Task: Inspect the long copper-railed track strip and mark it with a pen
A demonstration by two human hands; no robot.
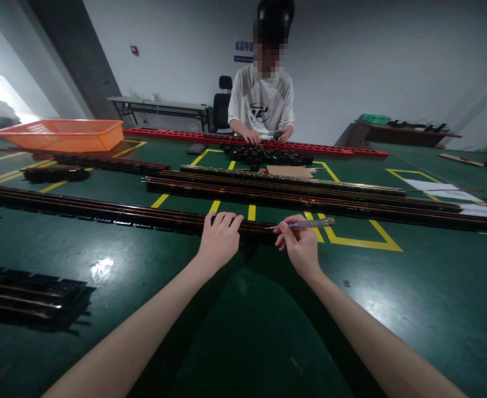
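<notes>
A long black rail (135, 211) with copper-coloured strips along its top lies across the table in front of me. My left hand (220, 240) is closed over its right part, fingers bent across the far side. Near the rail's right end, my right hand (301, 246) grips a slim screwdriver (312, 224) with a clear, purplish handle. Its thin tip points left, at the strips just right of my left hand; whether it touches them I cannot tell. Part of the rail is hidden behind both hands.
More black strip rails (309, 199) lie just beyond, and another rail section (31, 296) is at the near left. An orange basket (81, 135) stands at the far left. Across the table a person (262, 105) works over a red slotted rail (351, 151). White papers (444, 189) lie right.
</notes>
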